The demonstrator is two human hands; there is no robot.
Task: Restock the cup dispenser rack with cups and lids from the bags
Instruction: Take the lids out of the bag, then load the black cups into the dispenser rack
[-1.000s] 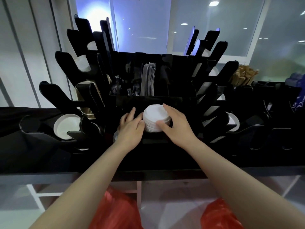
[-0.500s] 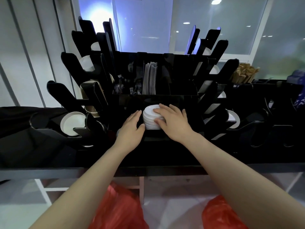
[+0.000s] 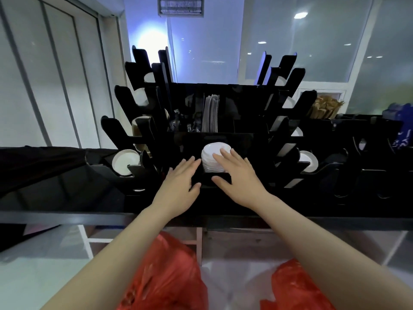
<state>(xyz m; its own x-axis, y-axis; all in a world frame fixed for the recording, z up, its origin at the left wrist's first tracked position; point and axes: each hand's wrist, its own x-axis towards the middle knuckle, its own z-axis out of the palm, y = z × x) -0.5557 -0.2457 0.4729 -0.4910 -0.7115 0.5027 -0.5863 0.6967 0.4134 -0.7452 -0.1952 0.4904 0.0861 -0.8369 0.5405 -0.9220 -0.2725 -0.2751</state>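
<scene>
Lids [image 3: 213, 158] — round white stack, R hand [image 3: 240, 175] flat on top.

I see a white lid stack [image 3: 213, 158] in the black rack [image 3: 245, 139] centre slot. My right hand [image 3: 240, 179] lies flat, fingertips on the stack; left hand [image 3: 178, 186] flat, fingertips at the stack's left side. Two red bags [image 3: 165, 276] below.

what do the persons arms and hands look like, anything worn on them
Both forearms are bare as far as the frame shows: no sleeves, gloves, watch or bracelet in view. The left hand and the right hand show no rings that can be made out. Nails look short and plain, though the picture is too soft to be sure.
</scene>
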